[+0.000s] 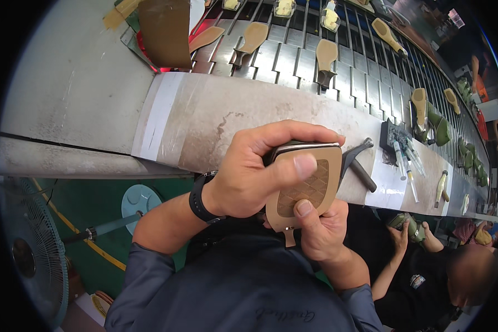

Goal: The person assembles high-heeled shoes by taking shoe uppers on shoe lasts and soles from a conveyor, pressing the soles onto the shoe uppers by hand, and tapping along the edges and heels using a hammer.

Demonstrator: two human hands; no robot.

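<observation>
**A:** so what were the hands actually doing in that shot?

**B:** both were closed on a tan shoe sole with a diamond-pattern patch in the middle. It was held up in front of the person's chest, just off the near edge of the surface, not resting on it. Left hand wrapped over the top and left side, thumb pressed flat on the sole's face, black watch on that wrist. Right hand gripped it from underneath, thumb pushed against the lower part of the patch.

**A:** anything lying close by?

**B:** yeah, a dark hammer lay on the surface just right of the sole, and a bit further right a black tray with some pen-like tools beside it. Behind all that ran a slatted metal conveyor carrying more tan soles on stands. Another person sat to the right, holding a greenish thing; couldn't tell what it was.
</observation>
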